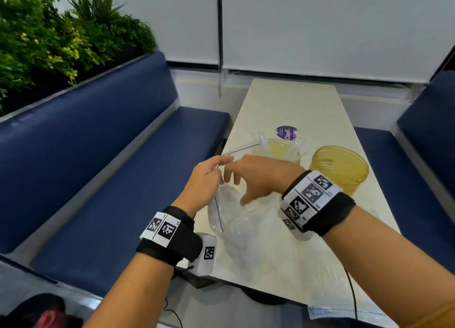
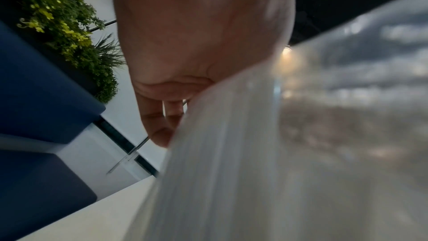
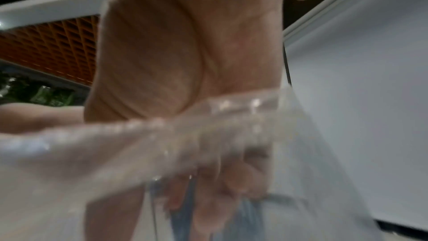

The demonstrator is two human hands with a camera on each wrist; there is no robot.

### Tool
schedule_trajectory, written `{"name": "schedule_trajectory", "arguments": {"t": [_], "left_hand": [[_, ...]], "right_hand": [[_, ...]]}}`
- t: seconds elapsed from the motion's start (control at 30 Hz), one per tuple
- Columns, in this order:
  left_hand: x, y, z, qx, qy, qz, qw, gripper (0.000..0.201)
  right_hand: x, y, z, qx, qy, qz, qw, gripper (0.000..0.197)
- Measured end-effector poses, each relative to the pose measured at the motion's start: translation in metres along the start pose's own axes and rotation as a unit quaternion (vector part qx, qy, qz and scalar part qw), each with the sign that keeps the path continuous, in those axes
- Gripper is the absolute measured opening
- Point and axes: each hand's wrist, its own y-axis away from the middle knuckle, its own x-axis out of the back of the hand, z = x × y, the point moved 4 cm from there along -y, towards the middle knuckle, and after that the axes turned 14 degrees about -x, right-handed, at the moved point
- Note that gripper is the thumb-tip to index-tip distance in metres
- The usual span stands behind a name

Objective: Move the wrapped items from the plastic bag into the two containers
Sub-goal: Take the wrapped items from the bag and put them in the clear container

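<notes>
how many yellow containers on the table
2: one yellow container stands open right of the right wrist; the other sits farther left, partly behind the plastic bag. None else shows.

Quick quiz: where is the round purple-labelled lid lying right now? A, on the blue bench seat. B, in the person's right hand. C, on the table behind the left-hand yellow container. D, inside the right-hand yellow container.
C: in the head view the purple-labelled lid lies flat on the table, just beyond the left-hand yellow container.
</notes>
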Motion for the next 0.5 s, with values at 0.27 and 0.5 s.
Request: {"name": "schedule_trajectory", "arguments": {"t": [0.27, 0.5], "left_hand": [[0.001, 0.006, -0.009, -0.002, 0.076, 0.04, 0.996, 0.054], [-0.001, 0.007, -0.011, -0.002, 0.092, 0.033, 0.995, 0.039]], "right_hand": [[-0.029, -0.006, -0.007, 0.012, -0.088, -0.042, 0.995, 0.051], [-0.02, -0.003, -0.008, 0.025, -0.108, -0.027, 0.993, 0.044]]}}
